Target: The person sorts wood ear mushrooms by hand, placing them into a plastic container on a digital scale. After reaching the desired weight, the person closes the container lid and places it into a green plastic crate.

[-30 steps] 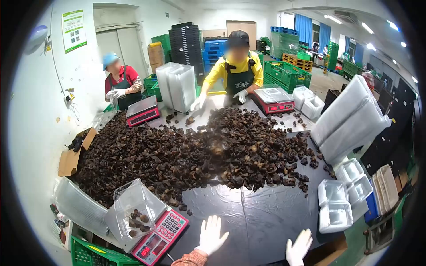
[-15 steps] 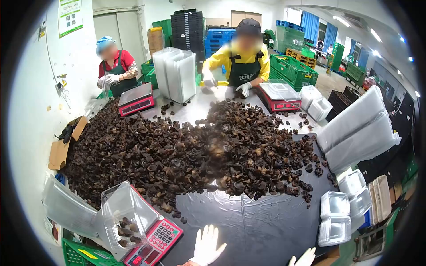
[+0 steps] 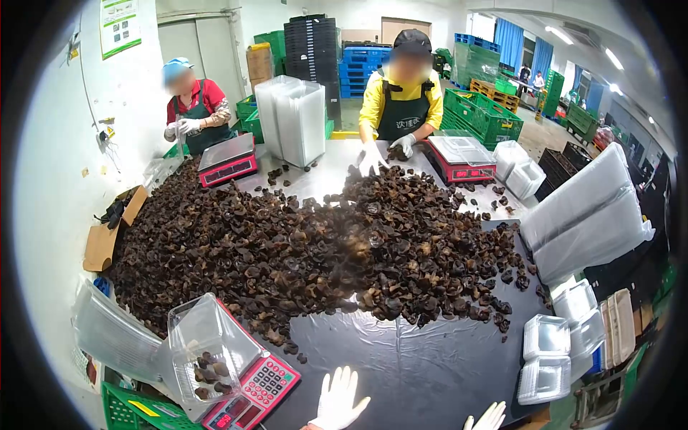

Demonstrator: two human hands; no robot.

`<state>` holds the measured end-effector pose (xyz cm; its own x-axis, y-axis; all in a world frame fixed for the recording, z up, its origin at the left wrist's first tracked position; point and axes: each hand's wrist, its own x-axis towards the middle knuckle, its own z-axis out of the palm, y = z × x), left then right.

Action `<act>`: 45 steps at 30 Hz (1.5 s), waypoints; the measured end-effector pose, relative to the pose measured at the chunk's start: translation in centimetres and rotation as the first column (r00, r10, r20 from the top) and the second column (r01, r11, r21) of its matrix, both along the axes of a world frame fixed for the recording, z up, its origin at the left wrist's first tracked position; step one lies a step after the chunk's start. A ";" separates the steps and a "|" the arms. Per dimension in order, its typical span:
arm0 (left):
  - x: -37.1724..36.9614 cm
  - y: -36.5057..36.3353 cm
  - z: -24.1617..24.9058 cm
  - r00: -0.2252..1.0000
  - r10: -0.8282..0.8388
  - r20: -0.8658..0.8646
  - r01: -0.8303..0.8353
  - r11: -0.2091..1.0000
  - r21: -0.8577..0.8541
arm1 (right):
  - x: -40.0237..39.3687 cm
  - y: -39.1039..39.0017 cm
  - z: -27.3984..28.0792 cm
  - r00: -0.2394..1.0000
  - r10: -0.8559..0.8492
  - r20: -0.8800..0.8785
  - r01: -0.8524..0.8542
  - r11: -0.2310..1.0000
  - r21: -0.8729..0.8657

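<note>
My left hand (image 3: 340, 403), in a white glove, is over the dark tabletop near the bottom edge, fingers spread, holding nothing. Lower right, my right hand (image 3: 489, 417) shows only partly, also gloved, its visible fingers stretched out. Just left of my left hand sits a red digital scale (image 3: 259, 394) with a keypad. On it a clear plastic box (image 3: 188, 326) stands tilted, with several dark pieces (image 3: 211, 373) inside. Beyond my hands spreads a large heap of dark brown wood ear mushrooms (image 3: 287, 265).
Stacked clear trays (image 3: 543, 358) line the right edge, below a wrapped white stack (image 3: 588, 215). Across the table, a person in yellow (image 3: 401, 107) and another in red (image 3: 198, 115) work beside red scales (image 3: 228, 161). A green crate (image 3: 136, 408) is lower left.
The scene has shifted slightly rightward in view. The person in yellow has lowered one gloved hand onto the heap. My own hands keep nearly the same place, fingers outstretched.
</note>
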<state>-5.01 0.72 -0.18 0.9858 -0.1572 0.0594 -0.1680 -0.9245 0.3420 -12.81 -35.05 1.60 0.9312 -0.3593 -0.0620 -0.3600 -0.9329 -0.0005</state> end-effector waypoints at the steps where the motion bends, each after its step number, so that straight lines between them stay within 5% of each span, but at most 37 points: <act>1: 0.0 0.0 0.0 1.000 0.000 -0.001 0.000 1.000 -0.001 | -0.6 -0.5 -0.4 1.000 -0.009 -0.006 0.009 1.000 -0.026; 8: -0.1 0.0 0.0 1.000 0.003 0.021 -0.002 1.000 -0.031 | -1.9 -1.0 -0.3 0.980 -0.184 -0.069 0.171 0.971 -0.165; 23: -0.2 0.0 0.0 1.000 0.018 0.013 -0.018 0.999 -0.036 | 5.5 4.1 1.3 0.943 0.271 0.196 -0.292 0.952 0.089; 28: -0.2 -0.1 -0.2 1.000 0.013 0.001 -0.013 0.999 -0.047 | 5.2 4.2 -0.5 0.949 0.297 0.109 -0.304 0.951 0.054; 45: 0.2 0.3 -1.2 0.999 0.004 0.038 -0.006 0.998 0.069 | 5.0 4.2 -0.9 0.928 0.309 0.206 -0.324 0.945 0.044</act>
